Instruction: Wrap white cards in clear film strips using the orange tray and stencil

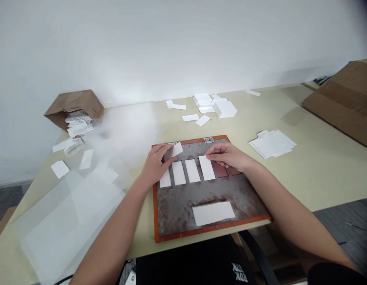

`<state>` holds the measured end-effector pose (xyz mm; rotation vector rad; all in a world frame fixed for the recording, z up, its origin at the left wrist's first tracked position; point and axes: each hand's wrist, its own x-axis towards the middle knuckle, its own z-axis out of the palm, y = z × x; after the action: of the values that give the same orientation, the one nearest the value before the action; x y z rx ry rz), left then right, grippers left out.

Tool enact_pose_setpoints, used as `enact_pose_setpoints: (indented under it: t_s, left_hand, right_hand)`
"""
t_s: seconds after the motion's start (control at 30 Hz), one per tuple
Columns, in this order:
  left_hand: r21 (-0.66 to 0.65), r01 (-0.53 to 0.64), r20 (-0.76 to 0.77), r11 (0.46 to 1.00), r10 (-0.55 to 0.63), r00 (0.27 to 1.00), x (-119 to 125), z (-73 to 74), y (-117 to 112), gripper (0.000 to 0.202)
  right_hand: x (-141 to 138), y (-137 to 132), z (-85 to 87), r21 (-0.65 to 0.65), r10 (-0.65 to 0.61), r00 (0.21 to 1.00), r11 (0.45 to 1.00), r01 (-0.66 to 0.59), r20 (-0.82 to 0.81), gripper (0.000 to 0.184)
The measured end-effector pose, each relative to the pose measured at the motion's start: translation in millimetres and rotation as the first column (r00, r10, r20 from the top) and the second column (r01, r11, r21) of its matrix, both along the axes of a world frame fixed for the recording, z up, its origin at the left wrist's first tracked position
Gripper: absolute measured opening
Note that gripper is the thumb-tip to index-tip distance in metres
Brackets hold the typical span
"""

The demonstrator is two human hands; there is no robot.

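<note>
A rusty grey metal plate (183, 202) with an orange rim lies on the table, cut with a row of narrow slots. My left hand (155, 164) grips a white card (173, 151) at the plate's far edge. My right hand (228, 155) has its fingertips on the upper end of a second white card (206, 167), which lies across a slot. Several similar cards (179, 173) fill the slots between my hands. Two reddish slots (220, 170) to the right show no card. A wider white card (213, 213) lies in a recess near the plate's front.
A brown cardboard box (73, 107) lies tipped at the left, spilling white cards. More cards are piled at the back (205, 103) and at the right (272, 143). Flattened cardboard (341, 103) lies at the far right, and a clear plastic sheet (67, 225) at the front left.
</note>
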<state>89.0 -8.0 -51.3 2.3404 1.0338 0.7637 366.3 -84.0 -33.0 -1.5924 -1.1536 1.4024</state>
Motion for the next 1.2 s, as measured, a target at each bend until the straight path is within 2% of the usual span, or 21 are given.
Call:
enact_pose_setpoints:
  t_s: [0.47, 0.9, 1.2]
  left_hand:
    - [-0.004, -0.006, 0.003, 1.0, 0.006, 1.0, 0.2, -0.8, 0.1, 0.036]
    - [-0.012, 0.0, 0.014, 1.0, 0.0, 1.0, 0.1, -1.2, 0.7, 0.037]
    - [-0.016, -0.004, 0.009, 1.0, 0.004, 1.0, 0.9, -2.5, 0.5, 0.038]
  right_hand:
    - [-3.3, -3.5, 3.8, 0.026, 0.006, 0.993, 1.0, -0.009, 0.118, 0.031]
    - [-0.7, -3.0, -5.9, 0.03, 0.024, 0.983, 0.999, -0.03, 0.183, 0.031]
    - [-3.8, -3.7, -2.3, 0.026, 0.014, 0.982, 0.999, -0.019, 0.188, 0.034]
